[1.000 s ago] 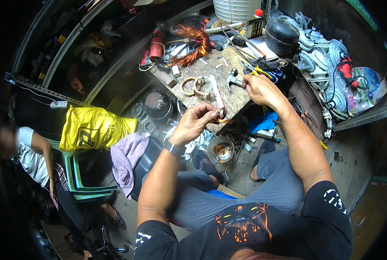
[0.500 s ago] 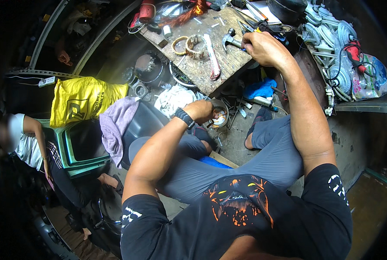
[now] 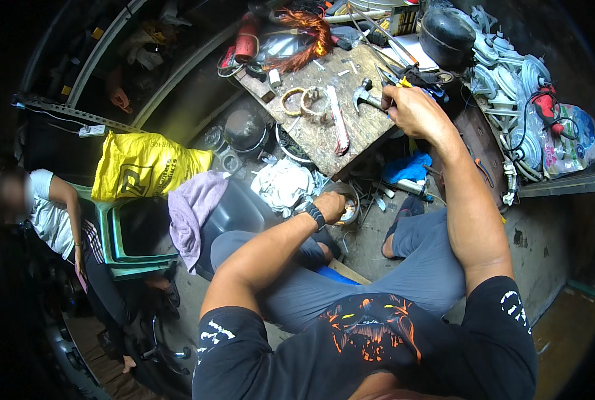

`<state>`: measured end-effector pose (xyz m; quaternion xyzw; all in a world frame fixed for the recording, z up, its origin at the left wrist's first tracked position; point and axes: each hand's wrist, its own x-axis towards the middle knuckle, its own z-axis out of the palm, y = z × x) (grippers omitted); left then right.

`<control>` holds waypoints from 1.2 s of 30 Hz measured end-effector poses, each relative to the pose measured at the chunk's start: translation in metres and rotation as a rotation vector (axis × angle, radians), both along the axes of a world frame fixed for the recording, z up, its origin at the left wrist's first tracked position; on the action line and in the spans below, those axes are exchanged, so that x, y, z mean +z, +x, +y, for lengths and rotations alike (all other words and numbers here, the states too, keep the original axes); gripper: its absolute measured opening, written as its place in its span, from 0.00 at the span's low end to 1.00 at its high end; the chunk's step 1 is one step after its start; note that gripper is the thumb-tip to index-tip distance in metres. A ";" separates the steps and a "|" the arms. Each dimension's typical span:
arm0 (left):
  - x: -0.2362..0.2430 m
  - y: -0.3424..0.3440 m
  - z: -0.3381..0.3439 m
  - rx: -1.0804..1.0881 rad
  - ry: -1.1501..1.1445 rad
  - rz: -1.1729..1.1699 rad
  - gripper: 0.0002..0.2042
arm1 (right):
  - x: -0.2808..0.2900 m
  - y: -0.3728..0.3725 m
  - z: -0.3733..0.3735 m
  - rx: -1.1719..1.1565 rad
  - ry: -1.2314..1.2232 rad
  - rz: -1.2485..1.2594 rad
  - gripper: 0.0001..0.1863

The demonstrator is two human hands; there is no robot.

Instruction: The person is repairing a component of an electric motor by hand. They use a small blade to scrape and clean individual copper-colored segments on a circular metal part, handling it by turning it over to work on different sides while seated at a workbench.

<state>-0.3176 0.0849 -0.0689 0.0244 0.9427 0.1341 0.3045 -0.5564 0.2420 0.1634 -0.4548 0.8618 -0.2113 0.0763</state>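
Left hand (image 3: 331,207) lowered from wooden benchtop (image 3: 317,143) edge to small bucket (image 3: 357,199) — cannot tell its grip — right hand (image 3: 414,110) clasping claw hammer (image 3: 366,95) by handle

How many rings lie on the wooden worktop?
2: a thinner tan ring, and a thicker ring just right of it, left of the hammer. The copper wire bundle behind might hide more.

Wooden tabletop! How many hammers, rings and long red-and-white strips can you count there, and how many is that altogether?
Hammer: 1
Rings: 2
Long red-and-white strip: 1
Total: 4
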 end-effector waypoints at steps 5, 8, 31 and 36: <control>0.022 -0.002 0.012 -0.070 -0.036 -0.132 0.22 | -0.008 -0.001 -0.004 -0.022 0.160 0.021 0.10; 0.089 -0.023 0.007 -0.186 0.173 -0.177 0.16 | -0.021 -0.002 -0.002 -0.035 0.188 0.048 0.09; 0.144 -0.108 -0.075 0.832 0.444 1.264 0.13 | -0.046 0.046 -0.042 0.062 -0.337 0.015 0.22; 0.161 -0.090 -0.041 0.822 0.643 1.213 0.14 | -0.041 0.054 -0.059 0.040 -0.510 -0.167 0.16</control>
